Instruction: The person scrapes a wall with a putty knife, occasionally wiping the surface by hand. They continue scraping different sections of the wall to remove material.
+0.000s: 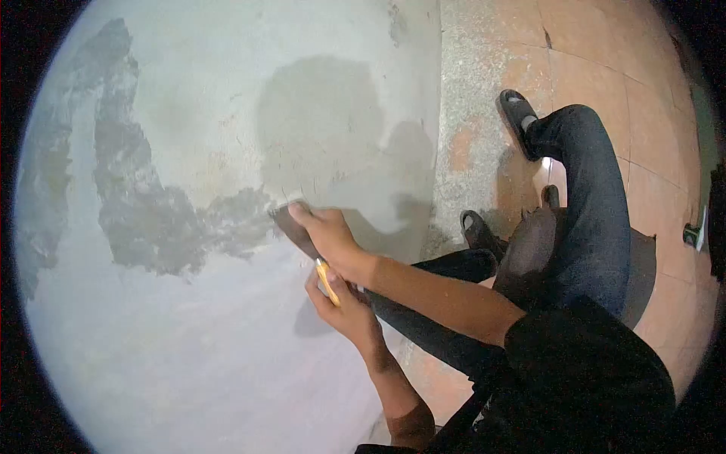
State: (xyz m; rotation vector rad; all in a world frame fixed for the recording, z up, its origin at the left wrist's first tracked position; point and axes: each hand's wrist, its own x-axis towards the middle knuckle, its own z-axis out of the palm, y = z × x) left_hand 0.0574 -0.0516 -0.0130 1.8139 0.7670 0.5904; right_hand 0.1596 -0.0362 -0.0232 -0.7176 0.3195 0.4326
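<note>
My left hand [346, 309] is closed around the yellow handle of a putty knife [327, 281]. Farther up the tool, my right hand [327, 233] grips its wide dark blade [293, 228], with the thumb near the blade's front edge. That edge lies at the right end of a rough, darker grey patch [151, 223] on the pale wall [189, 340]. My right fingers are partly hidden behind the hand and blade.
Shadows fall on the wall around the hands. To the right are a rough strip [473, 98] and orange floor tiles [590, 83]. My legs in dark trousers [594, 174] and dark sandals [518, 113] are over the floor. A small green object [692, 235] lies at the far right.
</note>
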